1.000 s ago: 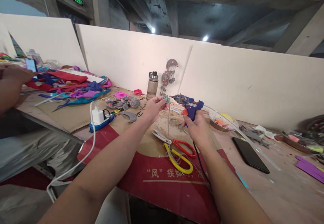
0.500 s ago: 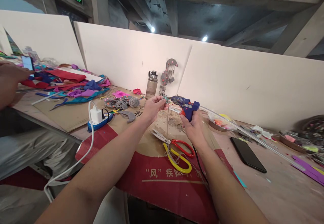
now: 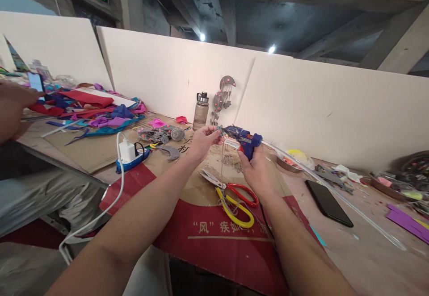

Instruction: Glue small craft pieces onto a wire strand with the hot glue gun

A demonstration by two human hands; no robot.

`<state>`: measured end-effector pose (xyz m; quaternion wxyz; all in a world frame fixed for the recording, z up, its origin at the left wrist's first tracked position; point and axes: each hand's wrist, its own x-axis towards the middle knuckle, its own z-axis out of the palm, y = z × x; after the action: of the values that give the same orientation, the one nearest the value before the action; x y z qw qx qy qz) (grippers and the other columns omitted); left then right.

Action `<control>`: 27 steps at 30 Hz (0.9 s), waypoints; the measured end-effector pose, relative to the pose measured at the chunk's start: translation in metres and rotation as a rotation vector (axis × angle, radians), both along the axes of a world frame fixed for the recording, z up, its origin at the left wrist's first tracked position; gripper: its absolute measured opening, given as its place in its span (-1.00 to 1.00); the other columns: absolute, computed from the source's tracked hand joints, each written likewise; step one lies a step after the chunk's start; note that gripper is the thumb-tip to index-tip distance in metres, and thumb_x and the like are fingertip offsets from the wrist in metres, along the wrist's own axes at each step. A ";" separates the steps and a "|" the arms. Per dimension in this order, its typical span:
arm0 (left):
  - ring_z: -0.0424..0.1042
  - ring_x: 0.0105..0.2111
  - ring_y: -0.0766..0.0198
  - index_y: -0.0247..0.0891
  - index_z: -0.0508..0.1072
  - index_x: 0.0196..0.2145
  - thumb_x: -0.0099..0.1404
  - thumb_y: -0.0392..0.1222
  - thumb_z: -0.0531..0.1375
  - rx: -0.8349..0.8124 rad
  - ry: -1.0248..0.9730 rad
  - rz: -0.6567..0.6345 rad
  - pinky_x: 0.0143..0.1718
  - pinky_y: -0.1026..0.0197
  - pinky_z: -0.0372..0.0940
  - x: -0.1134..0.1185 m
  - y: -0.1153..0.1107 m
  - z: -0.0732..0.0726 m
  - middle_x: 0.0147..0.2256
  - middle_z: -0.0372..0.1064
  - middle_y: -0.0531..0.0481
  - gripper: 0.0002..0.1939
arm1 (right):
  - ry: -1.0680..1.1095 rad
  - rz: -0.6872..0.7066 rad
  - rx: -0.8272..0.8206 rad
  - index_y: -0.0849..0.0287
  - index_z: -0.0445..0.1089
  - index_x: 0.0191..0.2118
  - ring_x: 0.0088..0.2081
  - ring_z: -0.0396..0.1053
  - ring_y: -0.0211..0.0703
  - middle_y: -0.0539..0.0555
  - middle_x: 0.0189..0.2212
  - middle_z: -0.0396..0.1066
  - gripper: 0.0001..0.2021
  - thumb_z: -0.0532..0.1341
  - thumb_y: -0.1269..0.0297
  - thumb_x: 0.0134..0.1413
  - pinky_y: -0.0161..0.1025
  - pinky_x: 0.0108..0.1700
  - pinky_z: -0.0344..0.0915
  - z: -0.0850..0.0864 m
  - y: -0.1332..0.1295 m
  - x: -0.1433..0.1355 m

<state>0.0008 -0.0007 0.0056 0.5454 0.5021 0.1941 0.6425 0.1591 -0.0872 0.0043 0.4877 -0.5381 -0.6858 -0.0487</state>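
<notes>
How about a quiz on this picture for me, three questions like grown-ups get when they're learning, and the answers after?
1. Which hand is gripping the blue glue gun?
2. True or false: the scissors are standing upright in a cup.
3. Fill in the missing word: in the picture, the black phone lies to the ____ of the scissors.

Key:
1. The right hand.
2. False; the scissors lie flat on the cardboard.
3. right
</notes>
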 end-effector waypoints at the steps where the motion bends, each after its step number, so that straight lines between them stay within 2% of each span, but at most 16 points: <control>1: 0.40 -0.55 0.38 -0.33 0.36 -0.45 0.01 -0.12 0.39 0.000 -0.001 0.003 -0.47 0.30 0.26 0.000 -0.001 0.000 -0.57 0.38 0.04 -0.69 | -0.002 0.001 0.001 0.22 0.20 0.11 -0.07 0.37 0.05 0.27 -0.06 0.41 -0.57 0.07 0.17 0.15 -0.04 -0.03 0.27 -0.001 0.001 0.000; 11: 0.39 -0.56 0.39 -0.34 0.37 -0.46 0.04 -0.15 0.37 0.003 0.017 0.018 -0.48 0.31 0.26 0.001 -0.004 0.001 -0.57 0.37 0.04 -0.73 | -0.004 -0.047 -0.062 0.25 0.21 0.08 -0.17 0.40 0.08 0.28 -0.17 0.44 -0.57 0.07 0.14 0.15 -0.10 -0.19 0.29 0.002 -0.004 -0.001; 27: 0.37 -0.58 0.40 -0.33 0.36 -0.45 0.04 -0.17 0.36 -0.005 0.002 0.048 -0.50 0.31 0.26 0.001 0.001 0.000 -0.57 0.36 0.05 -0.74 | -0.051 -0.066 -0.073 0.25 0.23 0.04 -0.21 0.41 0.13 0.28 -0.22 0.45 -0.61 0.06 0.16 0.15 -0.08 -0.22 0.30 0.006 -0.009 -0.004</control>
<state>0.0016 0.0000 0.0056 0.5311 0.4963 0.2082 0.6544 0.1556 -0.0967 0.0106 0.4483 -0.5763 -0.6813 -0.0533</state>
